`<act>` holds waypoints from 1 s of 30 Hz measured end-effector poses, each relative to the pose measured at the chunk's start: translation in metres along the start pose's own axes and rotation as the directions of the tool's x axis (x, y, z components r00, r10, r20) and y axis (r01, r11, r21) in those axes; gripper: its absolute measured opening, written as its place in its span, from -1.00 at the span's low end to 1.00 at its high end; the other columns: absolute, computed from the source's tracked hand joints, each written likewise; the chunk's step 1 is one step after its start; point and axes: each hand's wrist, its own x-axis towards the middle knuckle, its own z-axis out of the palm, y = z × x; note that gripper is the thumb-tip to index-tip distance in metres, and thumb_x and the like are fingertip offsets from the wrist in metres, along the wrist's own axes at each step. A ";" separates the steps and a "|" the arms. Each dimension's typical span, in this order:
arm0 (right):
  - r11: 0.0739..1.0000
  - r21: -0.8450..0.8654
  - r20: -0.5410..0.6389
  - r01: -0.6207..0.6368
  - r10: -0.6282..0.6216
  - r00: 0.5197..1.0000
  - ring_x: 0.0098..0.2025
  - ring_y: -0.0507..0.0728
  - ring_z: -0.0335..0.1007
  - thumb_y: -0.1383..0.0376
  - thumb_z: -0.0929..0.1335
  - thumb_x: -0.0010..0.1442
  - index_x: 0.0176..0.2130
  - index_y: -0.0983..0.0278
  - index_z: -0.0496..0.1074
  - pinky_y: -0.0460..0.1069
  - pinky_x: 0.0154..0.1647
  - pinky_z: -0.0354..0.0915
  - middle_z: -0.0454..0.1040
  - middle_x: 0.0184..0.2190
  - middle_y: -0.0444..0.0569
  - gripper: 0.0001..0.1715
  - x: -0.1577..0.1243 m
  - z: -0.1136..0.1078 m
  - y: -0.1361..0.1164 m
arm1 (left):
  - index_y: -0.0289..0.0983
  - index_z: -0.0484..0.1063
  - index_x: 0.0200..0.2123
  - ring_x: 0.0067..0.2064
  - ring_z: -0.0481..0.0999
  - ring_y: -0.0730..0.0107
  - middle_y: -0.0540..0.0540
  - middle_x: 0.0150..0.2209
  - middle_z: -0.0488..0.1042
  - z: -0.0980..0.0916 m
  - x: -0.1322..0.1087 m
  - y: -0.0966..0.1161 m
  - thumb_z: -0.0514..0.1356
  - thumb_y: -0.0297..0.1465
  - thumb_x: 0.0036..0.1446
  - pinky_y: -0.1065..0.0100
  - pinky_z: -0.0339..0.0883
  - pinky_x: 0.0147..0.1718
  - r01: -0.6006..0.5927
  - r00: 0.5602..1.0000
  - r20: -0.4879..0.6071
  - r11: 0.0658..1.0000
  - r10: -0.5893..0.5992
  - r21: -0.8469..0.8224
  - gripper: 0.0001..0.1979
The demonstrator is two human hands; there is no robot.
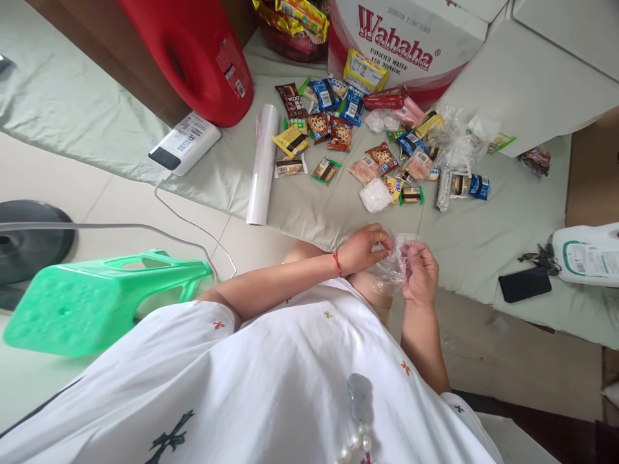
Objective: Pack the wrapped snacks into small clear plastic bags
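Above my lap, a crinkled piece of clear plastic (387, 276) is stretched between both hands; whether it is a bag or loose film I cannot make out. My left hand (363, 248), with a red string at the wrist, has its fingers pinched on the plastic's left side. My right hand (420, 272) is closed on the right side. Just beyond them on the pale green cloth (309, 212) lies a white bubble-wrapped packet (376, 195), beside a green-ended wrapped snack (411, 195) and a brown cookie packet (382, 158).
Several small snack packets (342, 133) spread toward a Wahaha carton (406, 38). A plastic roll (264, 164) lies to their left, near a white device (186, 143) and a red jug (207, 58). A phone (525, 285) is at right, a green stool (72, 309) at left.
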 end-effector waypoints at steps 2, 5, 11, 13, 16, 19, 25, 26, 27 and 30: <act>1.000 0.017 -0.028 0.006 -0.005 1.000 -0.48 -0.01 0.30 -0.15 0.49 0.16 -0.32 0.20 0.47 -0.10 -0.48 0.21 0.45 -0.46 -0.17 -0.51 0.001 -0.002 0.000 | -0.26 0.49 -0.35 -0.26 0.43 0.37 -0.07 -0.30 0.48 0.001 0.002 -0.005 0.30 -0.36 0.18 0.34 0.28 -0.18 0.034 0.999 -0.028 0.999 -0.035 -0.038 -0.90; 0.999 0.039 -0.086 -0.029 0.033 0.996 -0.54 -0.06 0.22 -0.08 0.56 0.07 -0.37 0.23 0.46 -0.14 -0.57 0.13 0.45 -0.48 -0.18 -0.52 0.003 -0.005 0.000 | -0.26 0.44 -0.32 -0.27 0.42 0.40 -0.04 -0.31 0.48 -0.003 0.002 -0.012 0.28 -0.30 0.20 0.38 0.27 -0.23 0.093 0.993 -0.065 0.988 -0.101 -0.124 -0.85; 0.994 0.092 -0.231 -0.055 0.075 0.970 -0.60 -0.10 0.09 -0.11 0.58 0.02 -0.36 0.23 0.43 -0.16 -0.66 -0.01 0.38 -0.51 -0.25 -0.46 0.009 -0.011 0.002 | -0.24 0.33 -0.30 -0.20 0.45 0.39 -0.03 -0.30 0.45 -0.020 -0.007 -0.022 0.30 -0.21 0.22 0.37 0.33 -0.15 0.108 0.958 -0.221 0.946 -0.181 -0.306 -0.74; 0.995 0.065 -0.249 -0.074 0.088 0.965 -0.60 -0.10 0.08 -0.14 0.56 0.03 -0.35 0.22 0.41 -0.15 -0.68 -0.02 0.36 -0.51 -0.25 -0.44 0.010 -0.015 0.002 | -0.22 0.28 -0.28 -0.22 0.49 0.41 0.00 -0.32 0.45 -0.026 -0.009 -0.024 0.32 -0.21 0.21 0.37 0.38 -0.17 0.117 0.931 -0.262 0.887 -0.254 -0.446 -0.70; 0.994 0.037 -0.277 -0.099 0.105 0.955 -0.61 -0.10 0.05 -0.15 0.56 0.01 -0.34 0.22 0.38 -0.14 -0.68 -0.06 0.34 -0.51 -0.26 -0.42 0.010 -0.024 0.004 | -0.19 0.19 -0.24 -0.35 0.50 0.48 0.07 -0.38 0.42 -0.036 -0.008 -0.025 0.30 -0.22 0.25 0.40 0.41 -0.29 0.132 0.866 -0.317 0.788 -0.388 -0.602 -0.68; 0.993 -0.009 -0.306 -0.119 0.110 0.946 -0.60 -0.09 0.03 -0.16 0.54 0.00 -0.34 0.22 0.36 -0.13 -0.66 -0.07 0.32 -0.50 -0.25 -0.41 0.012 -0.041 0.010 | -0.17 0.14 -0.24 -0.56 0.31 0.60 0.16 -0.47 0.32 -0.044 -0.003 -0.023 0.26 -0.26 0.31 0.50 0.23 -0.53 0.131 0.763 -0.440 0.780 -0.474 -0.612 -0.70; 0.818 -0.574 -0.339 0.024 -0.265 0.903 -0.34 0.09 0.36 -0.13 0.44 0.18 -0.21 0.24 0.43 0.00 -0.35 0.32 0.45 -0.29 -0.03 -0.49 0.008 -0.063 0.001 | -0.16 0.11 -0.25 -0.64 0.11 0.66 0.20 -0.52 0.22 -0.043 0.004 -0.011 0.26 -0.31 0.32 0.52 -0.05 -0.66 0.132 0.716 -0.478 0.771 -0.509 -0.623 -0.70; 0.753 -0.650 -0.296 0.107 -0.380 0.876 -0.27 0.12 0.40 -0.11 0.40 0.25 -0.17 0.25 0.44 0.04 -0.25 0.36 0.46 -0.25 0.01 -0.52 0.002 -0.058 -0.004 | -0.16 0.12 -0.24 -0.64 0.11 0.66 0.20 -0.52 0.23 -0.040 0.004 -0.008 0.25 -0.32 0.33 0.52 -0.05 -0.66 0.134 0.720 -0.468 0.764 -0.513 -0.631 -0.72; 0.695 -0.688 -0.208 0.210 -0.466 0.860 -0.21 0.16 0.43 -0.09 0.36 0.31 -0.12 0.24 0.45 0.08 -0.16 0.39 0.47 -0.21 0.05 -0.54 -0.006 -0.050 -0.010 | -0.16 0.12 -0.23 -0.63 0.12 0.65 0.19 -0.52 0.23 -0.038 0.005 -0.004 0.22 -0.33 0.35 0.53 -0.05 -0.66 0.138 0.723 -0.457 0.757 -0.517 -0.639 -0.74; 0.555 -0.634 0.226 0.539 -0.532 0.816 0.04 0.29 0.43 -0.11 0.34 0.34 0.05 0.23 0.45 0.22 0.09 0.38 0.48 -0.03 0.17 -0.46 -0.031 -0.011 -0.023 | -0.16 0.13 -0.21 -0.62 0.13 0.63 0.19 -0.53 0.23 -0.029 0.007 0.006 0.13 -0.38 0.40 0.54 -0.02 -0.65 0.151 0.729 -0.433 0.741 -0.531 -0.655 -0.83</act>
